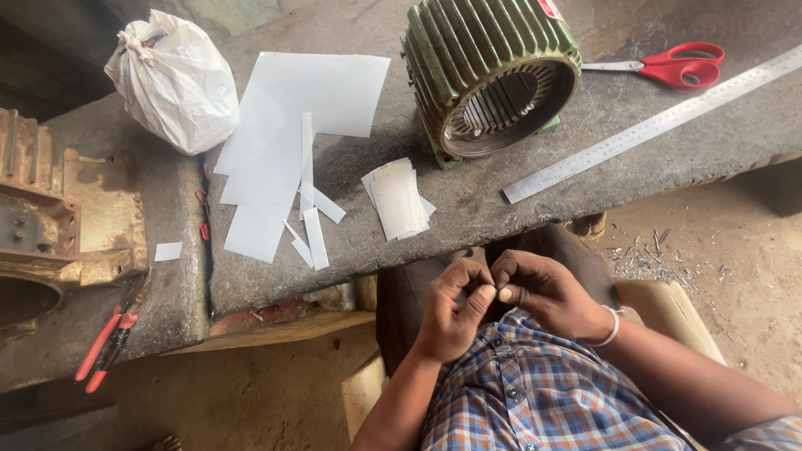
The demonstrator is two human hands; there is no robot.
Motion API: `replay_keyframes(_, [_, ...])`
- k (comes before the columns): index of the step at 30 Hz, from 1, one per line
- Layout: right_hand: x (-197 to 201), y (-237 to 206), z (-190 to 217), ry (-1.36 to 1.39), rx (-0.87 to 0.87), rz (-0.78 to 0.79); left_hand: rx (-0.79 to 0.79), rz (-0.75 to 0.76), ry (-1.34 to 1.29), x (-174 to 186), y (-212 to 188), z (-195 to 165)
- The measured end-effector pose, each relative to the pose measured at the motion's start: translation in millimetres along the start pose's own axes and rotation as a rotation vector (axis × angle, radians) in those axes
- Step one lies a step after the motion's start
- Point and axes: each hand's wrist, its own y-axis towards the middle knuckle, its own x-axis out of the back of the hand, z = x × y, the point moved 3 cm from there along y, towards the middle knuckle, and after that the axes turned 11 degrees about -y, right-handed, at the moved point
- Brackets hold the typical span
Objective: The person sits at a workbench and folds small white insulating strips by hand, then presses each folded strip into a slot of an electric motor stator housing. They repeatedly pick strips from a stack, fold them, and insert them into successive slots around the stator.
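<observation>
Fingers (489, 288) of left hand (451, 313) and right hand (547, 292) pinched together over the lap, apparently working something small, too hidden to identify, near the paper strips (399, 199) stacked on the desk (585, 117) beside the green motor housing (489, 71).
</observation>
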Motion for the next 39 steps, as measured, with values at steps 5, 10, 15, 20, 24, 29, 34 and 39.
replay_keyframes(5, [65.4, 40.9, 59.0, -1.109, 0.258, -0.088, -0.413, -0.033, 0.974, -9.2, 28.6, -9.6])
replay_keyframes(10, [109.3, 93.6, 36.9, -1.568, -0.270, 0.140, -0.432, 0.062, 1.434, -13.2, 67.6, 12.1])
replay_keyframes(15, [124.4, 108.7, 26.6, -1.531, -0.086, 0.281, -0.226, 0.104, 1.300, -15.0, 58.1, 31.0])
replay_keyframes(20, [136.4, 88.7, 15.9, -1.594, -0.180, 0.062, -0.192, 0.125, 1.315, -17.1, 47.9, 38.3])
replay_keyframes(24, [121.1, 70.8, 14.7, -1.580, 0.008, -0.216, -0.168, 0.125, 1.336, -21.6, 54.9, 43.3])
replay_keyframes(29, [96.0, 65.9, 20.7, -1.444, 0.236, -0.225, -0.221, 0.117, 1.402, -21.9, 59.7, 51.1])
replay_keyframes(34, [98.3, 74.8, 19.5, -1.419, 0.082, -0.137, -0.267, 0.112, 1.322, -16.0, 57.9, 58.3])
replay_keyframes(39, [101.8, 82.3, 14.9, -1.403, 0.028, -0.136, -0.261, 0.126, 1.310, -14.2, 56.2, 62.9])
